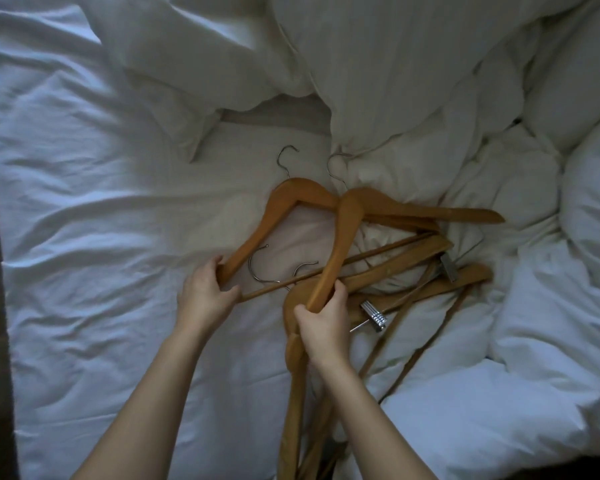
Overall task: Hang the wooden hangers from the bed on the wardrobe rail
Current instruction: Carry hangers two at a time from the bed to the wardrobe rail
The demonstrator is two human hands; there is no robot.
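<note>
Wooden hangers (347, 237) tangled — count unclear

A bedroom: rumpled white bed (84, 202), duvet (413, 81), wooden hangers (361, 216).

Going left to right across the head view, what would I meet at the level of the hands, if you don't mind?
Bare sheet → left hand → right hand → silver clip → crumpled duvet.
</note>
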